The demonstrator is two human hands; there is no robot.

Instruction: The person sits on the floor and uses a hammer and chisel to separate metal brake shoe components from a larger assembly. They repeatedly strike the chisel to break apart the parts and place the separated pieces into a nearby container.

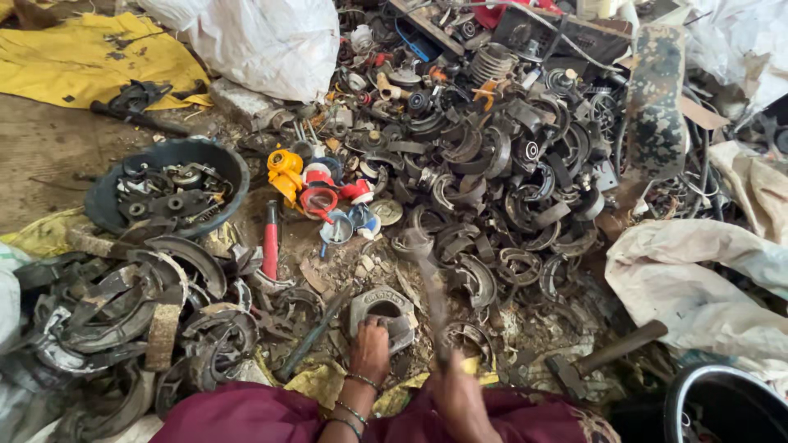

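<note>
Dirt floor (49,156) is lying under scrap: curved brake shoes are heaping far right and near left. Far left, a dark round basin (234,168) is holding small metal parts. You are pressing your left hand (369,351) onto a grey metal casting (384,305) near centre, fingers curled over its edge. Your right hand (460,402) is gripping a blurred tool handle (432,299). A hammer (603,359) is lying near right, beside a black tub (681,394).

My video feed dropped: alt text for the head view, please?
The left hand steadies a grey metal casting on the littered ground, while the right hand swings a blurred tool. A pile of brake shoes lies beyond.
</note>
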